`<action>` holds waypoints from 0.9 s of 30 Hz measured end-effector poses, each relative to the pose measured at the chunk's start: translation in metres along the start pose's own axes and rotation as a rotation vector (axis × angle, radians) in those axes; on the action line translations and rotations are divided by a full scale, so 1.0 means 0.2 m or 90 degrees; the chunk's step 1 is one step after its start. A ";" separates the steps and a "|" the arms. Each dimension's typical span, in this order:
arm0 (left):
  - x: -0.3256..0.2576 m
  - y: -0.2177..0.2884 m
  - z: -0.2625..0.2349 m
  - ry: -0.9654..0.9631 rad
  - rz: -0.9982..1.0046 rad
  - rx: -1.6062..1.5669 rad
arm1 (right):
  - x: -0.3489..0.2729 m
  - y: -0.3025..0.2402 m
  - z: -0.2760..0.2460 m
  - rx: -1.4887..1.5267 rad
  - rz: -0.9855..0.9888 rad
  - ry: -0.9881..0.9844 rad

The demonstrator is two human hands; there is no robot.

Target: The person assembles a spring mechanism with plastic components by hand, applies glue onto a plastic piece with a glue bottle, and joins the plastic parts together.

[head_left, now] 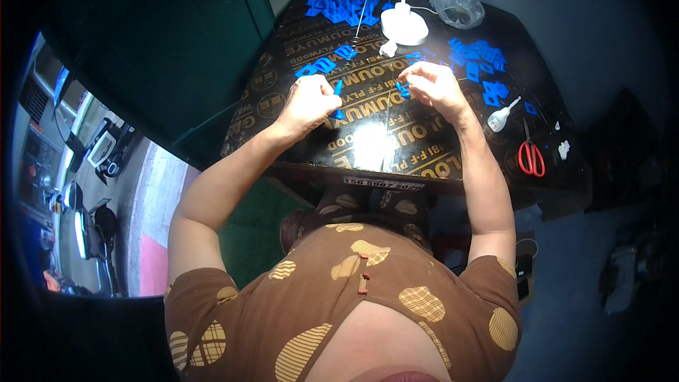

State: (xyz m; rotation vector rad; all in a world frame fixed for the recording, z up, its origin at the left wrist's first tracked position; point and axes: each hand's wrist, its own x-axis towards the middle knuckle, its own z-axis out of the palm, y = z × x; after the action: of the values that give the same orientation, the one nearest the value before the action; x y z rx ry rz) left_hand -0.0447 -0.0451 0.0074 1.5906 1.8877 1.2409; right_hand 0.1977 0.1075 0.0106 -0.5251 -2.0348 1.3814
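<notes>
My left hand (305, 107) is closed above the table, gripping a small blue plastic piece (339, 90) that sticks out past the thumb and fingers. To its right, my right hand (436, 89) makes a pinch with thumb and forefinger; whatever lies between the fingertips is too small to make out. Small blue bits (403, 90) show on the table beside those fingertips. Just beyond my left hand lie several flat blue pieces (324, 65) in a row. A thin rod with a coiled foot (358, 28) rises behind them.
Many blue pieces with dark springs (343, 6) crowd the far left of the table (283, 145). A white lamp base (404, 26) and a clear plastic bag (456, 3) stand at the back. Rightward are loose blue pieces (481, 56), a white squeeze bottle (499, 119) and red-handled scissors (530, 158).
</notes>
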 end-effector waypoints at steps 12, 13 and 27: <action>0.01 0.02 0.04 -0.022 -0.003 0.030 | -0.02 -0.09 0.03 0.077 -0.029 0.010; 0.01 0.01 0.05 -0.022 -0.003 0.021 | -0.03 -0.13 0.04 0.156 -0.112 -0.046; 0.00 0.04 0.07 -0.041 -0.015 -0.001 | -0.45 -0.67 0.38 0.818 -0.680 -0.329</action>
State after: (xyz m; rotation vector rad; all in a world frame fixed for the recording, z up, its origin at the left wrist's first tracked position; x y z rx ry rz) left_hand -0.0298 -0.0402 0.0056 1.5839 1.8602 1.1672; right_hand 0.2135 -0.0504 0.0901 1.3416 -0.9243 1.7103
